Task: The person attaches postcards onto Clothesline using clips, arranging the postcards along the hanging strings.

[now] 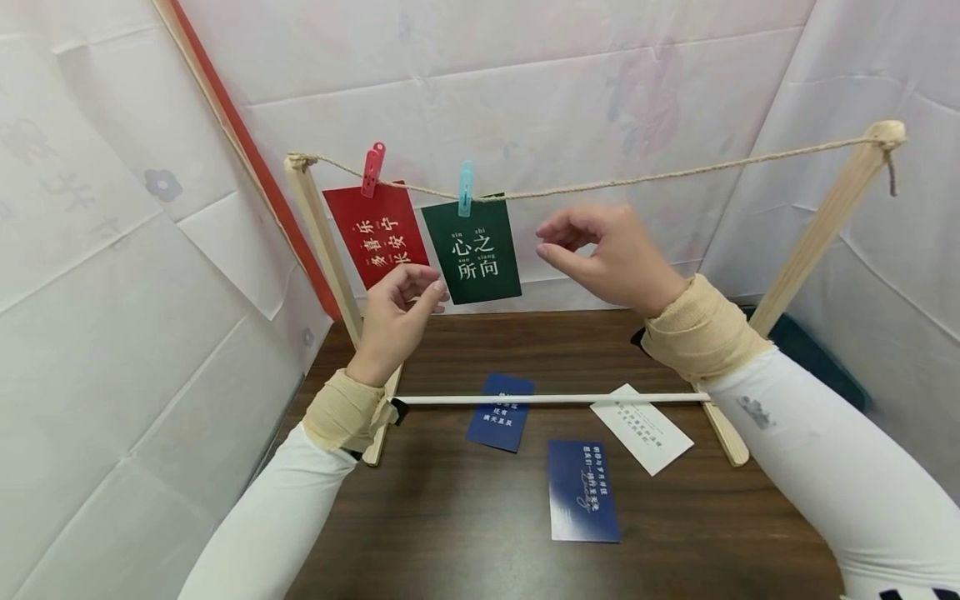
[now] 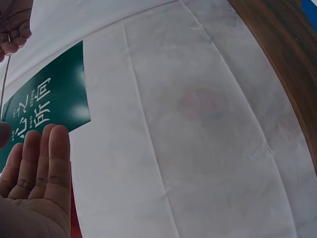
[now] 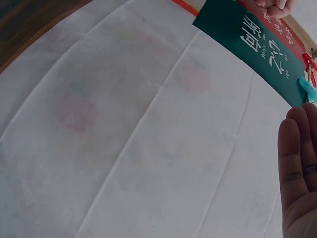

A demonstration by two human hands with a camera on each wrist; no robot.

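A green card (image 1: pixel 491 229) with white characters hangs from a twine line (image 1: pixel 645 181), held by a light blue clothespin (image 1: pixel 466 190). To its left, a red card (image 1: pixel 363 218) hangs from a red clothespin (image 1: pixel 372 171). My left hand (image 1: pixel 397 321) hovers at the lower edges of both cards, its fingers loosely bent and overlapping the red card in the head view. Right of the green card, my right hand (image 1: pixel 611 254) is raised just below the line, with a gap between thumb and fingers. Neither hand holds anything.
Wooden posts (image 1: pixel 813 229) carry the twine, joined low down by a white bar (image 1: pixel 570 399). On the dark wooden table (image 1: pixel 450 517) lie a small blue card (image 1: pixel 498 433), a larger blue card (image 1: pixel 566 475) and a white card (image 1: pixel 648 433). A dark green bin (image 1: pixel 817 354) stands behind the right arm.
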